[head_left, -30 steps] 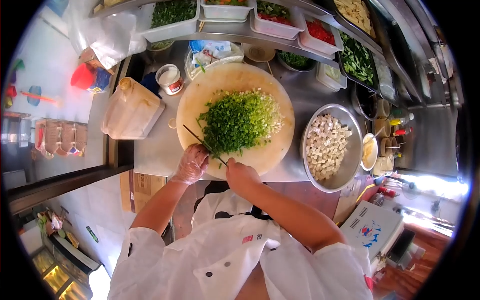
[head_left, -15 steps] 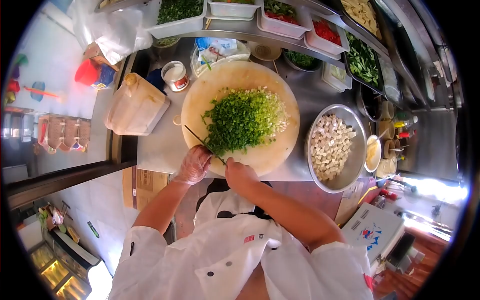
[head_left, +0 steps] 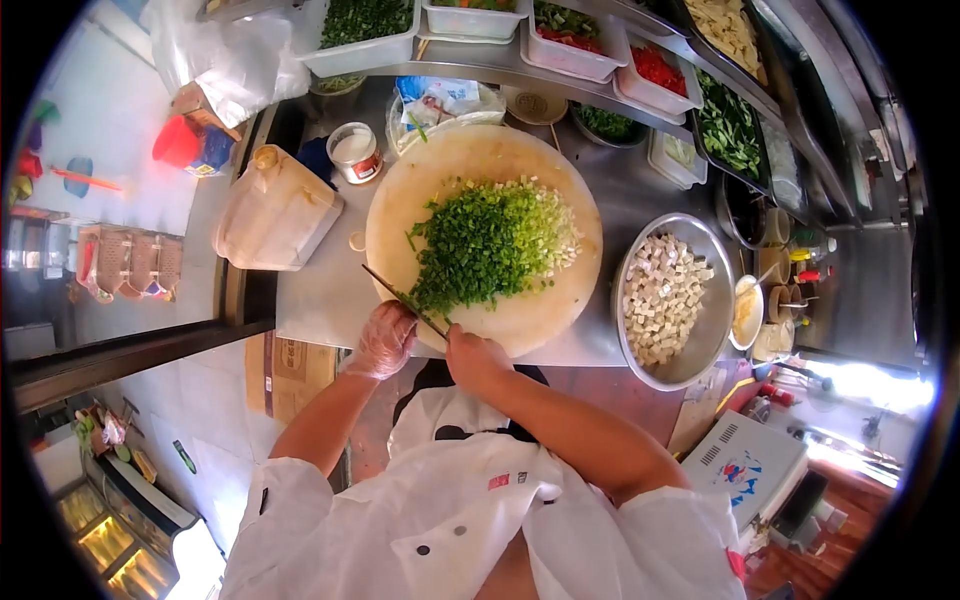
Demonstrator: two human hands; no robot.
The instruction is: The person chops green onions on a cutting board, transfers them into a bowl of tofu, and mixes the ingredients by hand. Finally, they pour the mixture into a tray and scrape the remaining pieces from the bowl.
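Observation:
My right hand (head_left: pixel 477 358) is wrapped around the handle of a knife (head_left: pixel 403 301), at the near edge of a round cutting board (head_left: pixel 390 212). The blade slants toward the far left and is seen nearly edge-on. Just left of the blade is my left hand (head_left: pixel 386 340), in a clear plastic glove, its fingers curled at the board's edge. What those fingers hold, if anything, is hidden. Beyond the knife lies a wide heap of chopped green onion (head_left: pixel 470 245), dark green on the left and pale on the right.
A steel bowl (head_left: pixel 722 340) of white cubes (head_left: pixel 660 298) stands right of the board. To the left are a plastic container (head_left: pixel 275 215) and a white-filled jar (head_left: pixel 354 155). Tubs of cut vegetables (head_left: pixel 365 50) line the shelf behind. A small pale bowl (head_left: pixel 747 312) sits farther right.
My left hand has drawn slightly nearer to me and a little left. The knife blade's tip has swung a little toward the far left. The onion heap looks much the same.

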